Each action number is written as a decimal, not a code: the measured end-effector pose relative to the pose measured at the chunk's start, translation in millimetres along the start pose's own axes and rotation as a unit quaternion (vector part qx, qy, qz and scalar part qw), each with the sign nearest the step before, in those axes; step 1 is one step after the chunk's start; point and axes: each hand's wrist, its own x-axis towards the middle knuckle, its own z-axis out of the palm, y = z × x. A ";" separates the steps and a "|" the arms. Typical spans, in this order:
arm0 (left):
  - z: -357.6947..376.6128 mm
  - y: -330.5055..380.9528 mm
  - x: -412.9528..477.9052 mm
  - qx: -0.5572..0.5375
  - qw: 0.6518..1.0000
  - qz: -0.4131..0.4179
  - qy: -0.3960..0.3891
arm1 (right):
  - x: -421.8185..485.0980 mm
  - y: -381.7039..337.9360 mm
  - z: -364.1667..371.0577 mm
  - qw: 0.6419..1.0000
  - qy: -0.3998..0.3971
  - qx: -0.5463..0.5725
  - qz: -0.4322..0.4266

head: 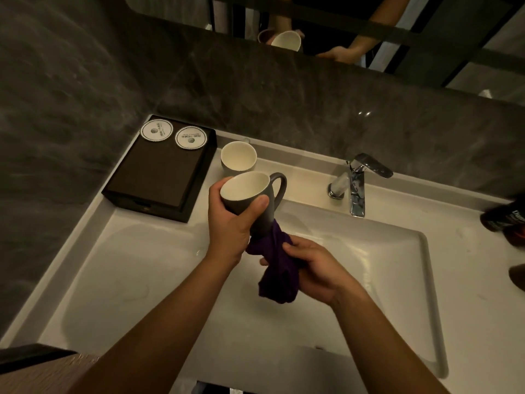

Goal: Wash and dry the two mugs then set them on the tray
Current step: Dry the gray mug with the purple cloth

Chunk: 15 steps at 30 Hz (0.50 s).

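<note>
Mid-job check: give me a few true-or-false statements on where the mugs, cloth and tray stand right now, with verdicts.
1. The left hand grips the grey mug. True.
2. The right hand holds a white sponge. False: it holds a purple cloth at the mug's base.
3. The second mug stands on the tray. False: it stands on the counter beside the tray.
4. Two round coasters lie on the tray. True.

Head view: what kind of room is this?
Probably a hotel bathroom vanity: a white sink with a chrome faucet, a wall mirror above, and a dark tray holding two paper coasters.
</note>
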 end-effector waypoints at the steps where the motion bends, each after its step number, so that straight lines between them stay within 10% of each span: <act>1: -1.8 -2.5 3.6 0.012 1.000 0.001 -0.008 | 5.3 -6.2 -6.8 1.000 0.005 0.000 0.003; 8: -21.0 -25.6 37.2 0.089 0.995 0.004 -0.049 | 82.1 -56.9 -30.2 0.959 0.186 -0.136 -0.165; 12: -31.5 -36.5 48.5 0.110 0.992 -0.008 -0.064 | 134.9 -85.3 -53.1 0.732 0.277 -0.566 -0.258; 15: -37.9 -41.8 56.6 0.123 0.988 -0.013 -0.087 | 156.1 -88.5 -65.3 0.633 0.258 -0.710 -0.169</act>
